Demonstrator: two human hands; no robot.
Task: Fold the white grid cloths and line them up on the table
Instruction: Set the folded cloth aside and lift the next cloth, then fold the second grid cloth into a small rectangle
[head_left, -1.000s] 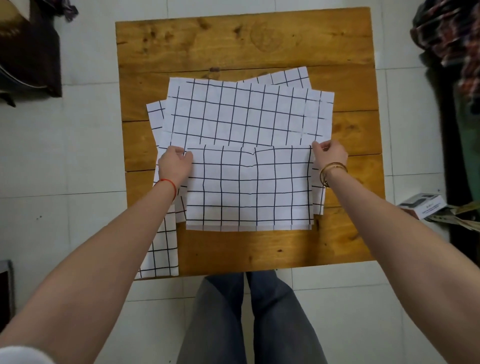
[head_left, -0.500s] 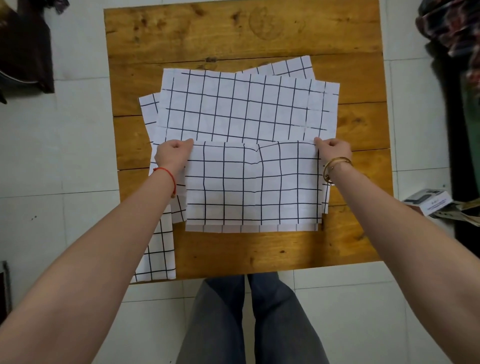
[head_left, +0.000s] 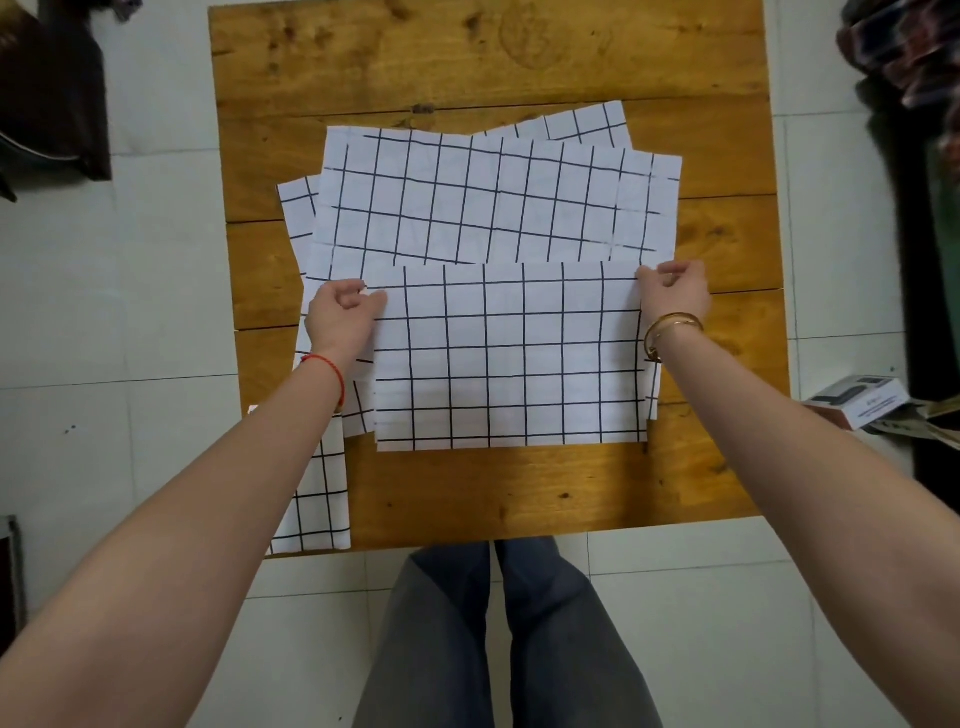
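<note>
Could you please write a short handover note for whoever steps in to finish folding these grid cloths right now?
Left hand: pinching the far left corner of the folded white black-grid cloth.
Right hand: pinching its far right corner.
That cloth lies on the unfolded white grid cloths piled mid-way on the square wooden table; one more cloth strip reaches the table's near left edge.
Done: one fold in the top cloth.
Left: finish folding it, fold the others, and line them all up.

A folded white grid cloth (head_left: 511, 358) lies flat atop overlapping unfolded grid cloths (head_left: 488, 202) mid-table.
</note>
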